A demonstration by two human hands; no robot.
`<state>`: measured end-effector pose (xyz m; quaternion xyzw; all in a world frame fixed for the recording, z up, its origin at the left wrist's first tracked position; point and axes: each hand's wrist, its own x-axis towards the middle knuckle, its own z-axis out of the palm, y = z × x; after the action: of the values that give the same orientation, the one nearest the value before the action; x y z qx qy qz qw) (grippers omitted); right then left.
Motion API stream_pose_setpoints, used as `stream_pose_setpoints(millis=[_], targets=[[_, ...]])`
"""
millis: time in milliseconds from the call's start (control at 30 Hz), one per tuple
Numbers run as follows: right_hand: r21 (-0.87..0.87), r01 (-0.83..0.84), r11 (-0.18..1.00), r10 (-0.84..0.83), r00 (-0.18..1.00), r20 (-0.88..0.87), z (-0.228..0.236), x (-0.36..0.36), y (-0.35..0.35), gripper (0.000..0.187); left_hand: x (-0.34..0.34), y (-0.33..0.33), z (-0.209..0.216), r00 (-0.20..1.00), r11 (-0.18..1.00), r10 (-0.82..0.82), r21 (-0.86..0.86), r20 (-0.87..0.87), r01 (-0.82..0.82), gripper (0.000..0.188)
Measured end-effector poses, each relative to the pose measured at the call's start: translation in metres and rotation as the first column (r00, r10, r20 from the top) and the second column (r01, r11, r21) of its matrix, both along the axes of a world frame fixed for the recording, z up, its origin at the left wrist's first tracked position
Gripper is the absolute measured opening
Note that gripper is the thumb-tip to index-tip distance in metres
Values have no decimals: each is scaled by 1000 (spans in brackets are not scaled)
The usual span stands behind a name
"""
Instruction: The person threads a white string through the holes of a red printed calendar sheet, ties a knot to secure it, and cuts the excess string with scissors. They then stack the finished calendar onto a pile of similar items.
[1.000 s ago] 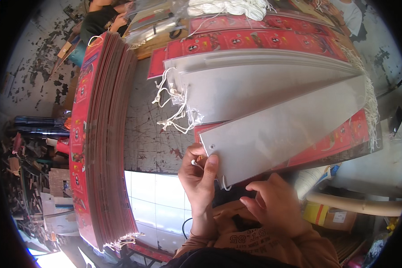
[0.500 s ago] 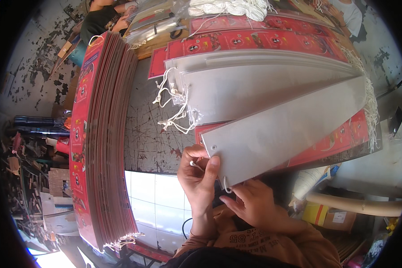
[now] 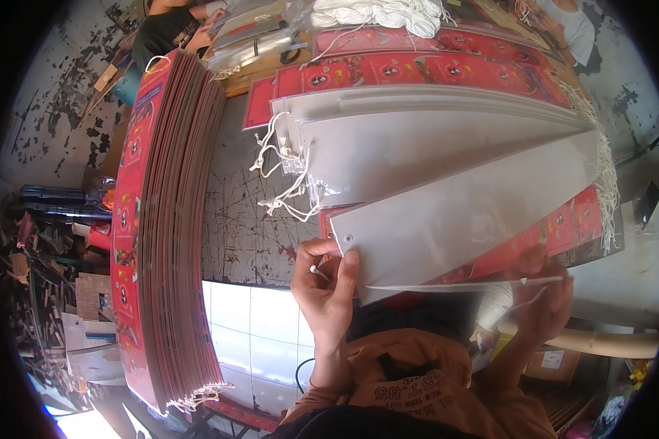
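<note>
A long grey-backed panel (image 3: 461,208) lies aslant, with eyelet holes at its near-left end. My left hand (image 3: 321,289) pinches that end between thumb and fingers, and a small white cord knot shows by its fingers. From the panel's lower corner a white cord (image 3: 447,287) stretches right to my right hand (image 3: 545,304). My right hand is closed on the cord, blurred by motion. Behind the held panel lies a pile of similar grey panels (image 3: 417,150) with knotted cord loops (image 3: 293,201) at their left end. Red printed panels (image 3: 564,223) show beneath.
A tall stack of red-edged panels (image 3: 176,234) stands along the left of the scratched dark table (image 3: 234,212). White cord hanks (image 3: 377,13) lie at the back. Cord ends (image 3: 606,175) hang at the right. Two other people are at the far side. A cardboard tube (image 3: 600,342) lies lower right.
My right hand has moved from the panel's lower corner out to the right, drawing the cord into a long line. My left hand keeps its hold on the panel.
</note>
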<state>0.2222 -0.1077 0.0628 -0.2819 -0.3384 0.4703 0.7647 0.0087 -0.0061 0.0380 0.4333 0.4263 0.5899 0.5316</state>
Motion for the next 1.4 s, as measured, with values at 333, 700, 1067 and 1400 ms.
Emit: stream_pose_setpoints(millis=[333, 700, 1067, 1400], targets=[[281, 58, 958, 106, 838, -536, 24, 37, 14, 21, -2, -1, -3, 1000, 1000, -7, 28, -10, 7, 19], [156, 250, 956, -232, 316, 920, 24, -72, 63, 18, -5, -4, -7, 998, 999, -18, 28, -66, 19, 24], [372, 202, 906, -376, -19, 926, 25, -99, 81, 26, -7, -5, -5, 997, 994, -53, 96, -53, 58, 30], [482, 100, 870, -453, -220, 864, 26, -99, 86, 28, -8, -6, -9, 997, 994, -81, 71, -2, 81, 31]])
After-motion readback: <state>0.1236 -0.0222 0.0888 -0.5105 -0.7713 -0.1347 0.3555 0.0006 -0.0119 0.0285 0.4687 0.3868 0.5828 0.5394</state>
